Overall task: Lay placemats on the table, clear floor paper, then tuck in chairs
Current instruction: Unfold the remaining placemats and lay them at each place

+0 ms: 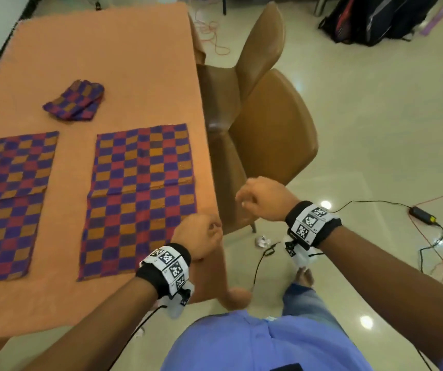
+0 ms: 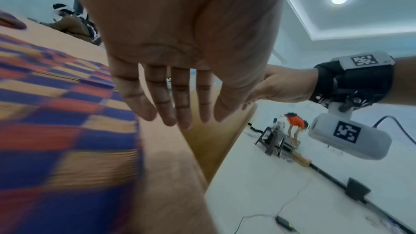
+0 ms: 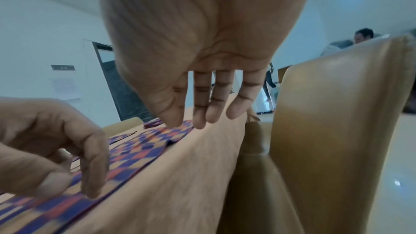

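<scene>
Two purple, red and orange checkered placemats lie flat on the orange-clothed table: one by the right edge, one at the left. A folded stack of placemats sits farther back. My left hand hovers at the table's near right corner, fingers relaxed and holding nothing. My right hand hangs just off the table edge beside the near brown chair, fingers loose and empty. A crumpled white paper lies on the floor below my hands.
A second brown chair stands farther along the table's right side. Black and red cables and a power adapter trail over the tiled floor at right. A dark backpack lies at the back. My foot is near the paper.
</scene>
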A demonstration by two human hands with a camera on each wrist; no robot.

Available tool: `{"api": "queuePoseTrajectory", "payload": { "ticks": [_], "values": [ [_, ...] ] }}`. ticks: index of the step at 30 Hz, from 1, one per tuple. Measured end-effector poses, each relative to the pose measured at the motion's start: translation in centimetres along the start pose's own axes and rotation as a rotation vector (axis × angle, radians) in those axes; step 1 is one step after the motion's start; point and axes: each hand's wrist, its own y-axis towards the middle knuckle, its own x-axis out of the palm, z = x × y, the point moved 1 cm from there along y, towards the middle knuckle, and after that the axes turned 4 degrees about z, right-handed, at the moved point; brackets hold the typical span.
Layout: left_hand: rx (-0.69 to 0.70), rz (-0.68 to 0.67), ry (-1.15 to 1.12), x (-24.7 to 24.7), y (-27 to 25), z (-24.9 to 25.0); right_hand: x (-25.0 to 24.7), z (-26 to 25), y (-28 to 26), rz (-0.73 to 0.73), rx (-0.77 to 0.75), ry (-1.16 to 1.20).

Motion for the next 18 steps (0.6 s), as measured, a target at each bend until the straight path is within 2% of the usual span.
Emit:
{"api": "queuePoseTrajectory", "payload": {
  "ticks": [2,4,6,9,14,18],
  "values": [
    [0.070,0.000,-0.097,1.0,3.7,5.1,-3.7,5.2,0.0,0.065,-0.041,-0.082],
    [0.098,0.057,-0.155,1.8,7.8,10.9,-7.7,11.5,-0.4,0.104,-0.064,-0.162],
    [0.069,0.097,-0.230,2.2,8.9,12.9,-9.0,13.7,-0.2,0.073,-0.146,-0.264],
    [-0.050,0.132,-0.349,3.0,13.5,19.3,-12.1,20.3,-0.7,-0.008,-0.204,-0.240],
    [-0.243,0.184,-0.607,2.9,18.3,23.5,-13.2,24.3,2.2,-0.058,-0.299,-0.137],
    [-0.369,0.206,-0.728,1.7,21.5,24.0,-14.6,26.6,5.5,-0.039,-0.328,-0.071]
  ]
}}
